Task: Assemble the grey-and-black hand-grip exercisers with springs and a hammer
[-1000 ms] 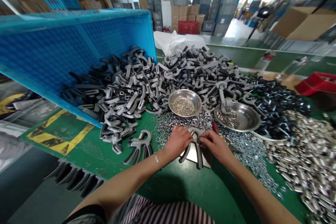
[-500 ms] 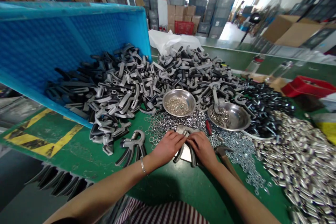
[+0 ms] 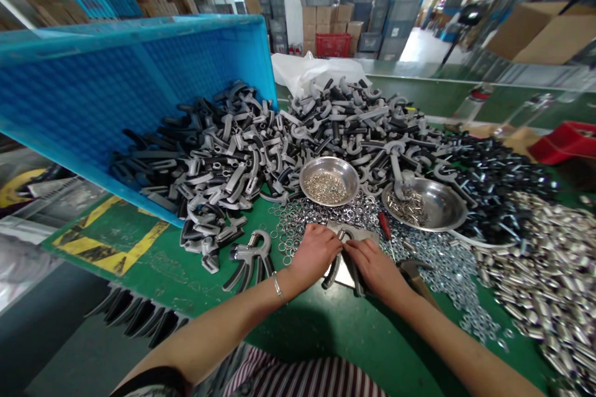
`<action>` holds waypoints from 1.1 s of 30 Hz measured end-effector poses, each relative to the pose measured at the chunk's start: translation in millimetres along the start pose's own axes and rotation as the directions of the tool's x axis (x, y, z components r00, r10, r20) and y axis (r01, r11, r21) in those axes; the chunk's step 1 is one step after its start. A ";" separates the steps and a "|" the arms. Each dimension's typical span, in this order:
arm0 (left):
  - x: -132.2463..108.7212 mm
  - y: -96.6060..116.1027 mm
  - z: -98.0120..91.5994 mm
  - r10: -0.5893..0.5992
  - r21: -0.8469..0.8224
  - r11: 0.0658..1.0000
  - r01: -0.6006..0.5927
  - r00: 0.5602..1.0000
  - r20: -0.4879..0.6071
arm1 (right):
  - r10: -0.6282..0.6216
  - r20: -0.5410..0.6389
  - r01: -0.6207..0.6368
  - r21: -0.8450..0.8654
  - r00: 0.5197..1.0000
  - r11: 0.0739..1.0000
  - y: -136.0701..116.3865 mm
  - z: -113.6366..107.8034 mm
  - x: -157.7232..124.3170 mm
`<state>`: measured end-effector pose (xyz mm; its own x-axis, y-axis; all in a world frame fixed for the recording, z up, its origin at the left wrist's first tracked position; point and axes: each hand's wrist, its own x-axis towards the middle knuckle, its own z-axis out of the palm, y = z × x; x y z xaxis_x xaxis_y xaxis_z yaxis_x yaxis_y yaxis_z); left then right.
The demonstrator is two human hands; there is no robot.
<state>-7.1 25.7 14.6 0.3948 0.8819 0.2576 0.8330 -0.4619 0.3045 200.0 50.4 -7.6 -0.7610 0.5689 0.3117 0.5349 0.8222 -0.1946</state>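
Grey-and-black hand gripper with two curved legs (image 3: 357,281), legs splayed toward the person, middle covered by fingers. It lies on a silver metal plate (image 3: 345,275). Around: round steel bowl of small brassy parts (image 3: 333,164), red-handled screwdriver (image 3: 384,224), hammer partly behind the right forearm (image 3: 424,290). Gripper sits between left hand (image 3: 318,252) and right hand (image 3: 375,265), both clamped on it, fingertips nearly meeting.

A silvery bracelet (image 3: 278,285), black sleeve hem (image 3: 161,378) and pale-striped maroon garment (image 3: 316,378) are worn.
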 end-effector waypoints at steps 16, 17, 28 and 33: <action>6.4 -6.2 -2.4 -0.130 -0.063 0.989 0.131 0.991 0.016 | 0.006 0.165 0.016 -0.136 0.986 0.991 -6.3 -4.7 -25.4; 6.4 -6.3 -3.3 -0.107 -0.042 0.993 0.108 0.994 0.023 | 0.019 0.157 0.003 -0.140 0.987 0.990 -6.7 -4.4 -26.4; 20.8 3.9 -10.4 0.117 0.236 0.961 -0.144 0.986 0.122 | 0.036 0.150 -0.015 -0.136 0.988 0.991 -9.4 -7.6 -20.3; 18.4 7.4 -6.9 0.239 0.303 0.911 -0.280 0.957 0.166 | 0.052 0.142 -0.044 -0.061 0.988 0.997 -8.4 -7.7 -24.6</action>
<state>3.6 37.9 27.9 0.6409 0.7491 0.1675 0.7658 -0.6390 -0.0724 217.1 29.4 -6.5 -0.7764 0.6081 0.1658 0.5893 0.7936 -0.1510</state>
